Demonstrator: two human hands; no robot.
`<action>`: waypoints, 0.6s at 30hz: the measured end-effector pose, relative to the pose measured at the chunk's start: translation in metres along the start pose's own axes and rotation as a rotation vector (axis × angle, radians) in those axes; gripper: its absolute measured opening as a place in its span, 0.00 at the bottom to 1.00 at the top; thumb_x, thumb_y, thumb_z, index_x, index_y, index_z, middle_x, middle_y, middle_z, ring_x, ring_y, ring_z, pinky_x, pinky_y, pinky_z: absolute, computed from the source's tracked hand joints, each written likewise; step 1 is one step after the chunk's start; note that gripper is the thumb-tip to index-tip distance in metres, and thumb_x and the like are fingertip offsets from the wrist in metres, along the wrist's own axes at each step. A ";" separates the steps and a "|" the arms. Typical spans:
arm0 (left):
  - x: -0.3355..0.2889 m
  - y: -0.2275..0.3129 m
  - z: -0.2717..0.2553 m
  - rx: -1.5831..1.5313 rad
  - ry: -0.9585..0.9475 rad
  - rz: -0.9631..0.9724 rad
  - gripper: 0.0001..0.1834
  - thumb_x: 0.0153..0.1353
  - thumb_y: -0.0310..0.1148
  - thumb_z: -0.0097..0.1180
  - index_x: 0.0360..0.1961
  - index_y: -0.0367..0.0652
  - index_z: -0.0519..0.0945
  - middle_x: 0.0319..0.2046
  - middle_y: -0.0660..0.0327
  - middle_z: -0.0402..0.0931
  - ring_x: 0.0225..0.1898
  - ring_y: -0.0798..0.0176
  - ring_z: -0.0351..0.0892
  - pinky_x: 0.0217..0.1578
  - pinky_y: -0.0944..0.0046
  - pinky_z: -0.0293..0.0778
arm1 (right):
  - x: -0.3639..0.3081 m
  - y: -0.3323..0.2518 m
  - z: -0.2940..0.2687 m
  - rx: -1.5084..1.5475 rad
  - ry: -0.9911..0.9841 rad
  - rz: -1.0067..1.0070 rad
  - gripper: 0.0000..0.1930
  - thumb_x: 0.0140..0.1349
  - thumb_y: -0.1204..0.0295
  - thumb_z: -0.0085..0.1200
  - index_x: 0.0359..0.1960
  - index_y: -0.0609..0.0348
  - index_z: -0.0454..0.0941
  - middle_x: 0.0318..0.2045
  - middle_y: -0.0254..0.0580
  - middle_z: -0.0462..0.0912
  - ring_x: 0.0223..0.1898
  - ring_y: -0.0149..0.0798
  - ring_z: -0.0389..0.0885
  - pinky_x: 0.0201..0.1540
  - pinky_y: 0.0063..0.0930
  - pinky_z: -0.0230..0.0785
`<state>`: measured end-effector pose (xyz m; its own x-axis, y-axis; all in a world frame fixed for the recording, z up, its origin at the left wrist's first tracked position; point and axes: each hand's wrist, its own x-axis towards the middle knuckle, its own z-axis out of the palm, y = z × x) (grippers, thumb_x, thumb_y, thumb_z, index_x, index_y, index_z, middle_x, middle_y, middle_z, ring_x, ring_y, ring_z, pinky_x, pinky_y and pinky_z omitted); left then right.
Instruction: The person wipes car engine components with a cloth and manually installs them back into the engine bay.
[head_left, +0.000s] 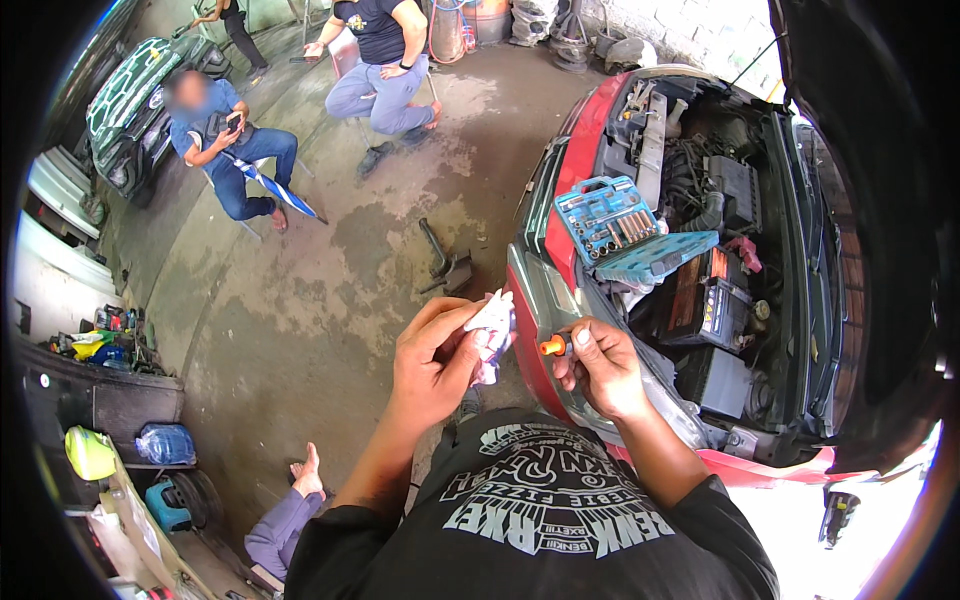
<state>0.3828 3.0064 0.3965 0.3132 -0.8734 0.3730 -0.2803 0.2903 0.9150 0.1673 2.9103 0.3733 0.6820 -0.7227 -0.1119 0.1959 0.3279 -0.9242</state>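
Currently I have both bare hands in view above the concrete floor [330, 350], just beside the front of a red car [588, 135]. My left hand [432, 358] pinches a crumpled white scrap [490, 325] between thumb and fingers; whether it is cloth or wrapping I cannot tell. My right hand [603, 368] grips a small dark fitting [567, 345] with an orange tip [551, 346], which points left toward the scrap, the two pieces near each other yet apart. Under the raised hood [865, 110], I see an open blue socket-set case [655, 258] resting at the front edge of the engine bay, sockets in one half, and beyond it a car battery [712, 312] with a pinkish-red rag [744, 252] near it. A dark bent pipe [433, 248] lies on the floor ahead of my left hand. Farther off, a seated person in blue [212, 112] holds a phone, a blue-and-white folded umbrella [265, 182] slanting by their legs; another in grey trousers [388, 98] sits to the right of them.
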 end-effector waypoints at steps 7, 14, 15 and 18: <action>0.001 0.008 0.030 0.184 -0.159 0.199 0.16 0.57 0.23 0.65 0.47 0.38 0.82 0.36 0.55 0.79 0.32 0.52 0.81 0.33 0.59 0.77 | 0.000 0.006 0.010 -0.242 0.095 -0.090 0.18 0.76 0.57 0.48 0.37 0.61 0.77 0.24 0.34 0.80 0.24 0.24 0.75 0.28 0.19 0.69; -0.008 -0.004 0.038 0.666 -0.361 0.251 0.13 0.55 0.27 0.64 0.42 0.39 0.81 0.35 0.58 0.77 0.36 0.52 0.79 0.32 0.55 0.78 | 0.002 0.006 0.006 -0.769 0.048 0.012 0.22 0.76 0.57 0.42 0.34 0.64 0.77 0.23 0.55 0.80 0.27 0.60 0.80 0.33 0.47 0.72; -0.009 -0.010 0.038 0.705 -0.397 0.262 0.11 0.55 0.28 0.63 0.40 0.40 0.80 0.35 0.59 0.76 0.37 0.53 0.78 0.31 0.55 0.78 | 0.002 0.012 0.004 -0.817 0.052 -0.029 0.22 0.76 0.57 0.42 0.33 0.64 0.77 0.24 0.56 0.80 0.29 0.62 0.80 0.34 0.49 0.71; -0.015 -0.019 0.041 0.762 -0.436 0.256 0.10 0.53 0.28 0.64 0.37 0.41 0.80 0.32 0.60 0.75 0.35 0.52 0.78 0.31 0.54 0.76 | -0.001 0.033 0.001 -0.941 0.069 -0.074 0.21 0.75 0.59 0.43 0.31 0.64 0.77 0.26 0.59 0.81 0.32 0.64 0.80 0.34 0.52 0.71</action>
<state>0.3459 2.9978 0.3672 -0.1678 -0.9332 0.3178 -0.8658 0.2936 0.4052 0.1737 2.9224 0.3433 0.6416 -0.7662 -0.0350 -0.4323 -0.3235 -0.8417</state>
